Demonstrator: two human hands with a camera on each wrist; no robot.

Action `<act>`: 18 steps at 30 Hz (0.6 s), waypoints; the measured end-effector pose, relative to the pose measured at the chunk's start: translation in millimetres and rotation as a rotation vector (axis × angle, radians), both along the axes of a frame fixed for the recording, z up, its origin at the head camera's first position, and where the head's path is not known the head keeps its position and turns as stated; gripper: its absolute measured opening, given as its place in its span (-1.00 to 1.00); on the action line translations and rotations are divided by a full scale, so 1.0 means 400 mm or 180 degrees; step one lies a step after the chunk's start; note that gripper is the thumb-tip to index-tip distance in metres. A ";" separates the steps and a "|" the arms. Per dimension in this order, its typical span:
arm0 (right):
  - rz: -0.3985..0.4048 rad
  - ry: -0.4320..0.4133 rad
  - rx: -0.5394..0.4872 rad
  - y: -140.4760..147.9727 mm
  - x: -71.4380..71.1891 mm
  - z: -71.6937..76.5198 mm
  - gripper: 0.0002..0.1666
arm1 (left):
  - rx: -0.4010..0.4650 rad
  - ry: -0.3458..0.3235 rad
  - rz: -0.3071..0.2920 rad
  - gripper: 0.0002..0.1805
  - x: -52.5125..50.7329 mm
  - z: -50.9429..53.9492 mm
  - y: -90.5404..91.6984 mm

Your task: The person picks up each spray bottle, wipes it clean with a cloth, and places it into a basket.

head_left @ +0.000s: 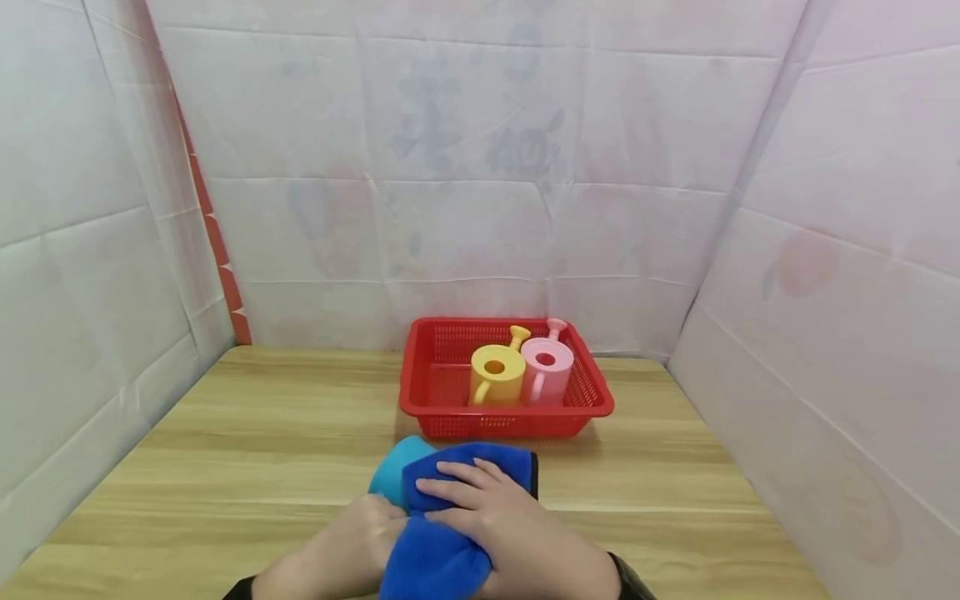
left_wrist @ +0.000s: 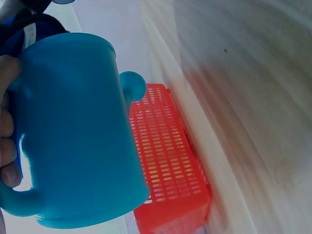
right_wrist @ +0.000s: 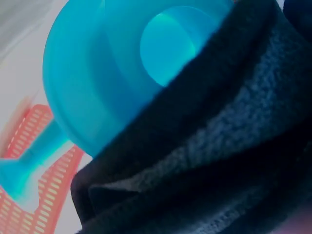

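A turquoise toy watering can (left_wrist: 78,131) with a round hole in its top is tilted low in front of me in the head view. My left hand (head_left: 367,533) holds it by the handle; in the left wrist view the fingers (left_wrist: 7,151) curl round that handle. My right hand (head_left: 498,512) holds a plush blue cloth (head_left: 438,560) with a dark edge against the can, its fingers spread over the cloth and its thumb hidden. In the right wrist view the cloth covers part of the can's top, beside the hole.
Behind the hands a red perforated basket (head_left: 506,423) stands on the wooden table (head_left: 247,467). Inside it, at the right, are a yellow watering can (head_left: 498,387) and a pink watering can (head_left: 551,390). White sheeting (head_left: 465,225) encloses the table at the back and both sides.
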State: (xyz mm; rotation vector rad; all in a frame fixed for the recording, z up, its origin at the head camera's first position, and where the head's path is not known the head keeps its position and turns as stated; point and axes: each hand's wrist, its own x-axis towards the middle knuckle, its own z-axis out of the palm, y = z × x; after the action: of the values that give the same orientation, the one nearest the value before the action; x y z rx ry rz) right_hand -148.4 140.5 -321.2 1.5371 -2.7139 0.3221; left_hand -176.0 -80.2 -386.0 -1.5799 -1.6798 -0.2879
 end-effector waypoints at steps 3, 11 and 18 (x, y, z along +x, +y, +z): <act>0.0061 0.0016 0.0034 0.010 0.007 0.002 -0.12 | -0.0090 -0.0091 0.0175 -0.62 0.024 0.032 -0.004; 0.0136 -0.0015 -0.0176 0.027 0.004 0.000 -0.15 | -0.0174 -0.0068 0.0349 -0.65 0.015 0.017 -0.009; 0.0277 0.0110 -0.0204 0.005 -0.018 0.003 -0.18 | -0.0327 -0.0187 -0.0015 -0.71 0.020 0.017 0.007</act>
State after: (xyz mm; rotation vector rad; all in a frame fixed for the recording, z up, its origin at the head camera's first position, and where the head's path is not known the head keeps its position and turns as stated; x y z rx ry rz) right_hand -155.7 142.6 -320.1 1.6309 -2.5893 0.3763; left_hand -167.8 -77.3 -379.3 -1.6652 -1.7606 -0.2564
